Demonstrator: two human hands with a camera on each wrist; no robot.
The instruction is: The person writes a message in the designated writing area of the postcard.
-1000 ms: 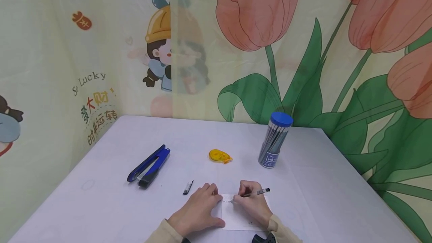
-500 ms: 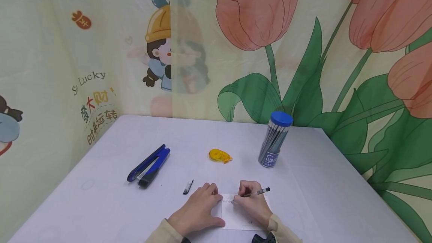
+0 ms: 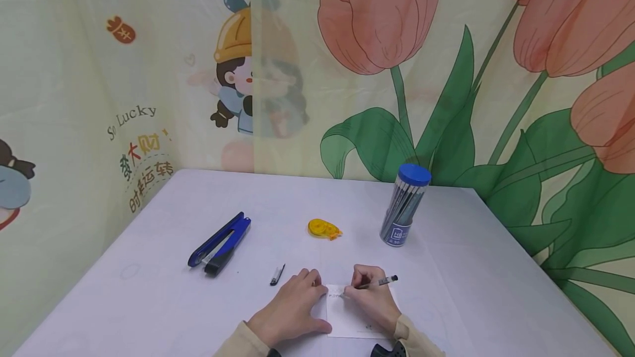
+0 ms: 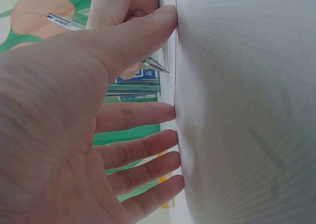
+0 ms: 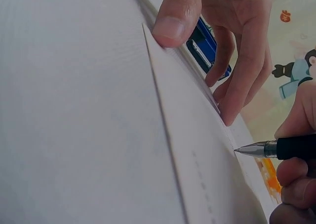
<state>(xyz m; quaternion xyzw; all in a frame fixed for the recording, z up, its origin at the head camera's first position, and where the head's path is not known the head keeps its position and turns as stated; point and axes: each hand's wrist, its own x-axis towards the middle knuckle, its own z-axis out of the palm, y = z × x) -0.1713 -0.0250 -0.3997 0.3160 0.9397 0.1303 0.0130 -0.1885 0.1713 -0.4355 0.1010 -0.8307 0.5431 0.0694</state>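
A small white sheet of paper (image 3: 347,318) lies near the table's front edge, with a short line of writing at its upper left. My right hand (image 3: 373,296) pinches a pen (image 3: 382,281), its tip at the paper close to that writing; the right wrist view shows the pen tip (image 5: 247,150) meeting the sheet. My left hand (image 3: 292,307) rests along the paper's left edge, thumb and fingertips touching the sheet. In the left wrist view its fingers (image 4: 143,147) are spread and fairly straight. A pen cap (image 3: 277,275) lies just beyond the left hand.
A blue stapler (image 3: 220,244) lies at the left of the table. Farther back is a yellow correction tape (image 3: 323,229). A blue-lidded tub of pencils (image 3: 404,205) stands at the right rear. Patterned curtains (image 3: 377,125) hang behind the table.
Both hands stay nearly where they were, the right still pinching the pen over the writing. No other object on the table has visibly moved.
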